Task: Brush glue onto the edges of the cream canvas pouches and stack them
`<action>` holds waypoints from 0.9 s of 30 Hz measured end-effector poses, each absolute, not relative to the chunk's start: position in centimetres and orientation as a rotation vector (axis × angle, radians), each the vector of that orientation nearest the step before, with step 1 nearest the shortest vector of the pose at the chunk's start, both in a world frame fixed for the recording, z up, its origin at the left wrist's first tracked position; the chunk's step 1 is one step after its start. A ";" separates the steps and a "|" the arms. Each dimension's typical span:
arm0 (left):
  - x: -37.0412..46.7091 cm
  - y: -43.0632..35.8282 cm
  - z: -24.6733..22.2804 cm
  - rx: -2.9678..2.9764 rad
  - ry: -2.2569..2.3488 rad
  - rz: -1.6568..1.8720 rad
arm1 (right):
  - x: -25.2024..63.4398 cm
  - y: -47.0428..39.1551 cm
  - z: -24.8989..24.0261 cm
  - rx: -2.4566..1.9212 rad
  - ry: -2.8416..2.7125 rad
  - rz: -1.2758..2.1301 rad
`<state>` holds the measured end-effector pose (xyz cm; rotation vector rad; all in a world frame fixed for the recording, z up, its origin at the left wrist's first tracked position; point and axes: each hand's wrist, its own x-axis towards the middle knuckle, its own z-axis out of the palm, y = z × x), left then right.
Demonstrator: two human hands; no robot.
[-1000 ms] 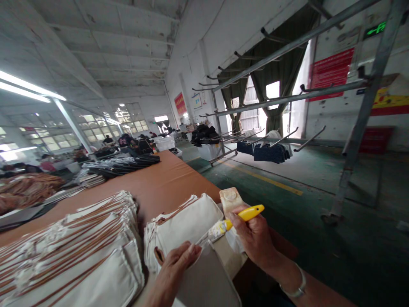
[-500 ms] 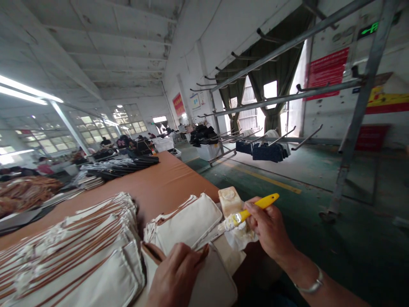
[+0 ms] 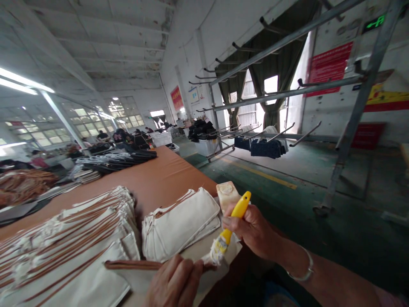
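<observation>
My right hand (image 3: pixel 252 230) grips a yellow-handled brush (image 3: pixel 230 230), its glue-clogged bristles pointing down at the near table edge. My left hand (image 3: pixel 174 283) presses flat on a cream canvas piece with a brown strap (image 3: pixel 132 265) lying across it. Just beyond the hands sits a small stack of cream canvas pouches (image 3: pixel 180 224). A tan glue container (image 3: pixel 226 194) stands behind the brush handle.
A long spread of cream pouches with brown trim (image 3: pixel 64 238) covers the left of the brown table (image 3: pixel 159 175). Dark goods (image 3: pixel 118 161) lie farther back. Metal racks (image 3: pixel 287 98) stand on the green floor at right. Other people work in the distance.
The brush swung from beside the glue container down toward the near canvas piece, handle now tilted up. A brown strap has come into view under my left hand.
</observation>
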<state>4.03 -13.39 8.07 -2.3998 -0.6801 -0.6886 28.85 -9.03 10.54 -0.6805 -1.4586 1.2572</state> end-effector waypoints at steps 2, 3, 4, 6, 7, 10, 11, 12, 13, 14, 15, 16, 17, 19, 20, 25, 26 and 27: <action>3.6 -13.2 7.4 -2.403 -0.693 -0.682 | 29.2 -9.1 10.6 -0.676 -1.457 1.285; 3.4 -13.2 7.2 -2.411 -0.700 -0.660 | 29.4 -9.1 10.7 -0.676 -1.429 1.281; 3.2 -13.2 7.1 -2.420 -0.710 -0.636 | 29.4 -9.0 10.8 -0.675 -1.393 1.257; 3.1 -13.2 7.1 -2.428 -0.735 -0.611 | 29.2 -8.9 11.0 -0.685 -1.336 1.187; 3.0 -13.2 7.1 -2.434 -0.750 -0.611 | 29.0 -8.9 11.0 -0.690 -1.336 1.170; 2.9 -12.7 7.1 -2.474 -0.797 -0.639 | 28.6 -9.1 10.7 -0.704 -1.435 1.227; 2.8 -12.3 7.2 -2.490 -0.823 -0.648 | 28.7 -9.1 10.4 -0.709 -1.450 1.253; 2.6 -11.7 7.4 -2.504 -0.870 -0.666 | 29.0 -9.1 10.2 -0.714 -1.425 1.262; 2.5 -11.0 7.7 -2.518 -0.946 -0.696 | 29.4 -9.0 9.9 -0.721 -1.356 1.255; 2.4 -10.0 8.1 -2.536 -1.052 -0.745 | 30.0 -8.9 9.8 -0.726 -1.249 1.237; 2.3 -9.0 8.7 -2.557 -1.187 -0.823 | 30.6 -8.8 9.7 -0.725 -1.129 1.214; 2.2 -7.8 9.5 -2.592 -1.338 -0.949 | 31.2 -8.8 9.8 -0.716 -1.013 1.184; 2.2 -6.5 10.5 -2.634 -1.483 -1.103 | 31.9 -8.7 10.1 -0.701 -0.911 1.149; 2.1 -4.1 12.8 -2.714 -1.649 -1.465 | 33.2 -8.8 11.1 -0.652 -0.757 1.079; 2.0 -3.1 14.2 -2.744 -1.660 -1.606 | 33.8 -9.0 11.8 -0.618 -0.708 1.046; 0.5 -1.6 19.5 -2.858 -1.440 -1.993 | 37.2 -9.6 13.6 -0.525 -0.609 0.941; -0.3 -1.9 19.6 -2.916 -1.358 -2.005 | 37.8 -9.6 13.6 -0.524 -0.600 0.931; -1.5 -2.5 19.3 -2.997 -1.305 -1.960 | 38.2 -9.6 13.4 -0.526 -0.591 0.927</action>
